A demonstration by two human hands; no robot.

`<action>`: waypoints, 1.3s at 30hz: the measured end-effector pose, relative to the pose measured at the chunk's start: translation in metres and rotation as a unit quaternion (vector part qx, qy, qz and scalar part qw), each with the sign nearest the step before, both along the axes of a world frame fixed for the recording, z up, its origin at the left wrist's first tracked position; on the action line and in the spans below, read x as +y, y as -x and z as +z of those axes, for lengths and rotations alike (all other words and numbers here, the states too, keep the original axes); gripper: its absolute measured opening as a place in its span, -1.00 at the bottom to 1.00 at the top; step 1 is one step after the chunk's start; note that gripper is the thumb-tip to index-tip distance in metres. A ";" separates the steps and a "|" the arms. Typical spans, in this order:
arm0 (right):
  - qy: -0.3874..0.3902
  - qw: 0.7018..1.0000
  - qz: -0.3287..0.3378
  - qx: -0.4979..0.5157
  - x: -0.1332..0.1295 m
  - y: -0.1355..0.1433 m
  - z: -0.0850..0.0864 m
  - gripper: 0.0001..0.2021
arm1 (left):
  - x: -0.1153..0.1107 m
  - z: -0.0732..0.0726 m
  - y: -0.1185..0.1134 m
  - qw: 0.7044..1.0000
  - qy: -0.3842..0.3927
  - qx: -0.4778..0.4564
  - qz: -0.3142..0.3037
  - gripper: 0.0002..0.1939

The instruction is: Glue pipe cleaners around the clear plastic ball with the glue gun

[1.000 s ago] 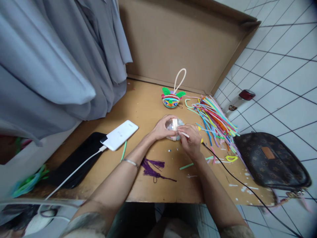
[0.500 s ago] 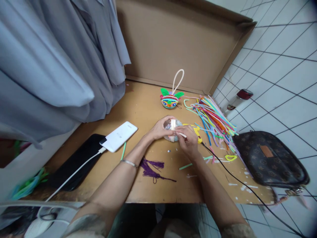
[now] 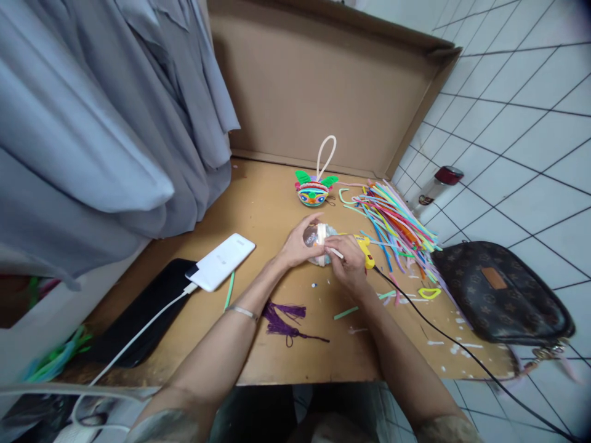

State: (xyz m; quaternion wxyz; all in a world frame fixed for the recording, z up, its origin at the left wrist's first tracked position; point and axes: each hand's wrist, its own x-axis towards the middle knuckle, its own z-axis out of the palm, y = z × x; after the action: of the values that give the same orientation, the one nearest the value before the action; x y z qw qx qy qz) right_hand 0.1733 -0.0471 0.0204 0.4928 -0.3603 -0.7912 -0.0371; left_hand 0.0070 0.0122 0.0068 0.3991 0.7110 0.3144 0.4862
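Note:
A clear, rounded plastic piece with a white band round its middle stands between my hands. My left hand is curved around its left side, thumb in front and fingers behind. In my right hand is a white pipe cleaner, pinched against the front of the band; the fingers partly cover it. Just right of that hand lies a yellow glue gun, half hidden behind it. Farther back sits a finished-looking lion-head ornament with green ears and a white loop.
Loose coloured pipe cleaners are heaped at the right. Purple tassels lie in front. A white power bank rests by a black tablet-like slab at left. A brown handbag and a bottle stand right; a cable crosses the table.
The view has shifted slightly. Both hands stay around the clear piece, and the right hand still pinches the white pipe cleaner at the band, with only small finger movement.

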 end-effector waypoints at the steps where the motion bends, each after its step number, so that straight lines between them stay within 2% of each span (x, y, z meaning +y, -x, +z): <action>1: -0.002 1.000 -0.001 0.000 0.000 0.000 0.000 -0.84 | -0.001 0.001 -0.001 1.000 -0.003 -0.002 0.001 -0.17; 9: -0.003 1.000 -0.001 -0.002 -0.001 0.000 0.002 -0.85 | 0.000 -0.003 -0.003 0.999 -0.048 0.005 0.011 -0.47; 15: -0.001 1.000 -0.006 0.003 0.000 0.000 0.003 -0.86 | 0.003 -0.007 -0.003 0.999 -0.045 -0.009 0.007 -0.53; 22: 0.009 1.000 -0.006 0.015 0.002 -0.002 0.004 -0.87 | 0.004 -0.008 0.001 0.997 -0.067 0.039 0.001 -0.42; 30: 0.022 0.998 -0.014 0.050 0.004 -0.003 0.005 -0.85 | -0.002 -0.011 0.000 0.989 -0.089 0.122 -0.003 0.05; 33: 0.032 0.998 -0.012 0.052 0.003 -0.002 0.005 -0.86 | -0.005 -0.013 -0.004 0.988 -0.102 0.117 0.012 -0.02; 36: 0.025 0.997 -0.017 0.066 0.002 -0.002 0.005 -0.80 | -0.004 -0.013 -0.008 0.996 -0.043 0.062 0.036 -0.11; 39: 0.021 0.992 -0.051 0.116 0.001 -0.004 0.003 -0.66 | 0.000 -0.014 -0.008 0.991 0.099 -0.080 0.031 -0.01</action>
State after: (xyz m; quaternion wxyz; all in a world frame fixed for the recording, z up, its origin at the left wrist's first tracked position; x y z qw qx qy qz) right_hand 0.1776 -0.0457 0.0236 0.5712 -0.4119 -0.7099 -0.0032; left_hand 0.0147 0.0123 -0.0071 0.4758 0.6168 0.3505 0.5200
